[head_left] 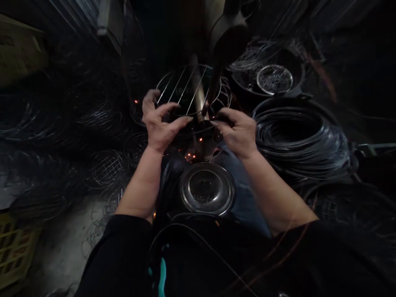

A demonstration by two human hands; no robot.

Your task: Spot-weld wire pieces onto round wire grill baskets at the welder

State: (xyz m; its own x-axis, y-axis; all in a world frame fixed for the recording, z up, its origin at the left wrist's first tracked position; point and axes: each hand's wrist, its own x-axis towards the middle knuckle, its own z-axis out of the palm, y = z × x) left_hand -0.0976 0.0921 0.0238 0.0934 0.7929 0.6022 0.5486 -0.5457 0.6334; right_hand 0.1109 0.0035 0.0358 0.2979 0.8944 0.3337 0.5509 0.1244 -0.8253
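Observation:
A round wire grill rack [182, 88] with parallel bars lies against the metal post of a machine, where sparks glow. My left hand [162, 123] is at its near left rim, fingers bent around the edge and thumb stretched toward the post. With thumb and fingertips pinched, my right hand [238, 128] grips the near right side of the rack; the exact contact is dark. Between the hands the upright metal rod [198, 88] meets the rim. Below, a shiny metal bowl [207, 187] with small wire pieces inside sits at my lap.
At right stands a big coil of wire [297, 136]. Behind it, a dark basin [244, 84] holds loose wires and a round metal dish [274, 80] of small pieces. Wire racks [108, 167] are piled at left, near a yellow crate [15, 251]. Orange sparks [190, 156] scatter below the post.

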